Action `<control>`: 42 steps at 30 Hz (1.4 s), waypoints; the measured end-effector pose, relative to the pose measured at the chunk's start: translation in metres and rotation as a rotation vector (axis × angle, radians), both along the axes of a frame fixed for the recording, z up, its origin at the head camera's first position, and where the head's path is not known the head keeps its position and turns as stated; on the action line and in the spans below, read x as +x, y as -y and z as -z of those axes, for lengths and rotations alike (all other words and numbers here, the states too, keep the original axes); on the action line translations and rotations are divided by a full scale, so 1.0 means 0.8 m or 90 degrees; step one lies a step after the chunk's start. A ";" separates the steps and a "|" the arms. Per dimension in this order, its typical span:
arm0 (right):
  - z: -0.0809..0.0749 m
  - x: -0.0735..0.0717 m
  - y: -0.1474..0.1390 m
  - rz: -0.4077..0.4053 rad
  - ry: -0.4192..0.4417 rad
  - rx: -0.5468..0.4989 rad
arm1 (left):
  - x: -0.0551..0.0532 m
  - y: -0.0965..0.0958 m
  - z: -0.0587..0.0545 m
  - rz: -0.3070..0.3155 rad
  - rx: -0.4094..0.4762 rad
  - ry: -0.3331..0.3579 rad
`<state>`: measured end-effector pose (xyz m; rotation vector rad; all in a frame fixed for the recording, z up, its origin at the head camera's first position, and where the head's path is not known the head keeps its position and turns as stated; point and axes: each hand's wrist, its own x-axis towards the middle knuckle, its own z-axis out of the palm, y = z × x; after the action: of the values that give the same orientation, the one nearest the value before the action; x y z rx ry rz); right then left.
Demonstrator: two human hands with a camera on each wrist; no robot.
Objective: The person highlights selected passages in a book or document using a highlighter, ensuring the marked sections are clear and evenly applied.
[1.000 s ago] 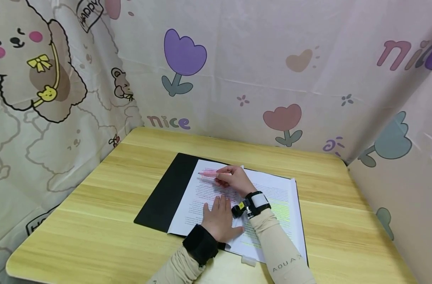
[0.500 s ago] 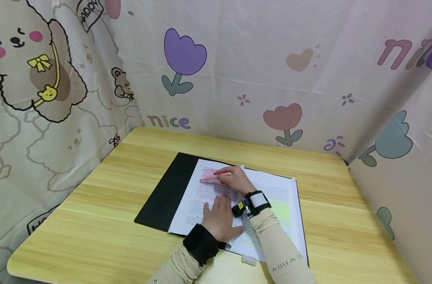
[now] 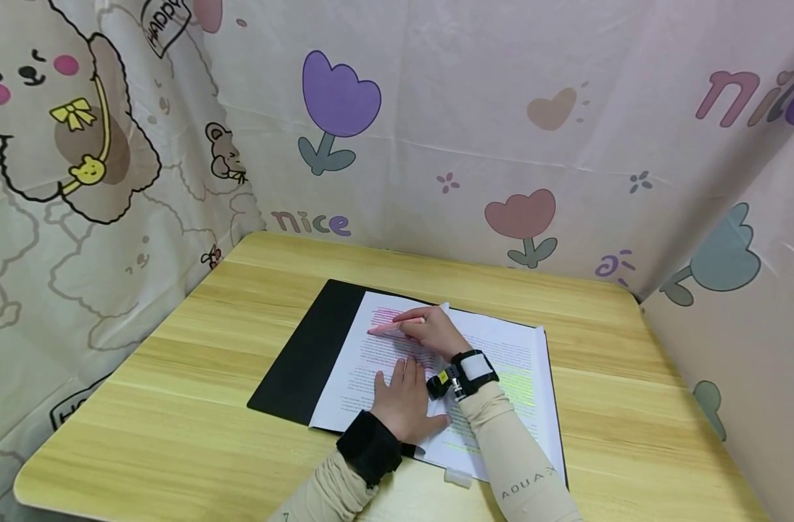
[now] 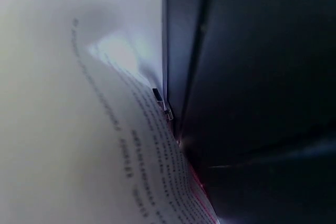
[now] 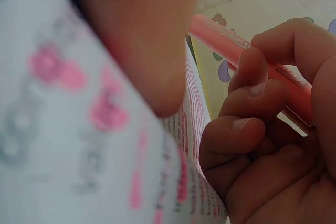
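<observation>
My right hand pinches a pink highlighter, its tip on the upper left sheet of an open black folder. In the right wrist view the highlighter runs between the thumb and the curled fingers. Pink strokes mark the top lines of print. My left hand lies flat on the lower part of the same sheet, fingers straight and thumb out to the right. The left wrist view has printed paper beside a dark surface.
The folder's right sheet carries yellow-highlighted lines and lies partly under the right forearm. A small pale tab sticks out at the folder's near edge. Around it is a light wooden table, with printed curtains behind and at the sides.
The highlighter's tip has come down the sheet a little, toward me, and its angle has shifted; the last half second shows hardly any movement. My left hand stays in place.
</observation>
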<state>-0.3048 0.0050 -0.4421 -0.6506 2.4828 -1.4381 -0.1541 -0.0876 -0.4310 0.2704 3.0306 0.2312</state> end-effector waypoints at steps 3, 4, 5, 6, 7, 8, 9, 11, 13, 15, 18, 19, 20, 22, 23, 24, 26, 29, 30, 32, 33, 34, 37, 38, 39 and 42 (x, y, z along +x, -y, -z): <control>-0.001 0.000 0.000 -0.001 0.005 0.011 | 0.000 0.000 0.000 0.000 0.002 0.000; -0.002 0.000 0.000 -0.002 0.004 0.017 | 0.000 0.000 0.000 0.001 0.003 -0.001; -0.002 0.000 0.001 -0.003 0.001 0.025 | 0.000 0.000 0.000 0.001 0.003 -0.002; -0.002 0.000 0.001 -0.002 -0.002 0.032 | 0.000 0.000 0.000 0.001 0.003 -0.002; -0.002 0.000 0.001 -0.002 -0.007 0.042 | 0.000 0.000 0.000 0.000 0.003 -0.003; -0.003 -0.001 0.002 -0.004 -0.013 0.051 | 0.000 0.000 0.000 0.000 0.003 -0.003; -0.003 -0.001 0.003 -0.006 -0.021 0.061 | 0.000 0.000 0.000 0.000 0.005 -0.003; -0.005 -0.001 0.004 -0.011 -0.036 0.080 | -0.001 0.001 0.001 -0.001 0.007 -0.003; -0.006 -0.001 0.005 -0.016 -0.048 0.098 | -0.001 0.001 0.001 -0.001 0.011 -0.004; -0.008 0.001 0.007 -0.021 -0.056 0.111 | 0.000 0.001 0.001 -0.001 0.013 -0.006; -0.009 0.001 0.008 -0.023 -0.057 0.120 | 0.000 0.001 0.001 -0.001 0.014 -0.007; -0.009 0.001 0.008 -0.023 -0.056 0.121 | 0.000 0.001 0.002 -0.001 0.015 -0.007; -0.009 0.002 0.008 -0.022 -0.053 0.122 | 0.001 0.001 0.001 0.000 0.015 -0.007; -0.009 0.002 0.007 -0.019 -0.051 0.124 | 0.001 0.000 0.002 0.000 0.016 -0.005; -0.009 0.002 0.006 -0.019 -0.049 0.126 | 0.001 0.001 0.002 0.000 0.017 -0.004; -0.009 0.002 0.006 -0.019 -0.048 0.128 | 0.001 0.001 0.001 0.000 0.017 -0.004; -0.010 0.002 0.005 -0.019 -0.048 0.130 | 0.001 0.001 0.001 0.000 0.018 -0.003; -0.012 0.003 0.005 -0.018 -0.051 0.135 | 0.001 0.000 0.001 0.000 0.016 -0.001; -0.012 0.003 0.005 -0.017 -0.053 0.137 | 0.001 0.000 0.001 0.000 0.016 -0.001; -0.014 0.003 0.004 -0.015 -0.056 0.143 | 0.001 0.000 0.001 0.000 0.014 0.001; -0.015 0.004 0.004 -0.015 -0.058 0.146 | 0.001 0.000 0.001 0.000 0.013 0.002; -0.016 0.004 0.004 -0.014 -0.058 0.147 | 0.001 0.000 0.000 -0.001 0.012 0.002; -0.019 0.006 0.002 -0.008 -0.052 0.150 | 0.000 0.000 0.001 0.000 0.007 0.004; -0.020 0.006 0.002 -0.006 -0.050 0.150 | 0.000 0.000 0.001 0.000 0.006 0.006; -0.020 0.007 0.001 -0.003 -0.047 0.150 | 0.000 0.000 0.000 0.000 0.004 0.006; -0.022 0.007 -0.002 0.002 -0.042 0.151 | 0.000 0.000 0.000 0.002 0.000 0.008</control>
<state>-0.2994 0.0067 -0.4249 -0.6564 2.6496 -1.1134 -0.1542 -0.0875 -0.4313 0.2722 3.0174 0.2317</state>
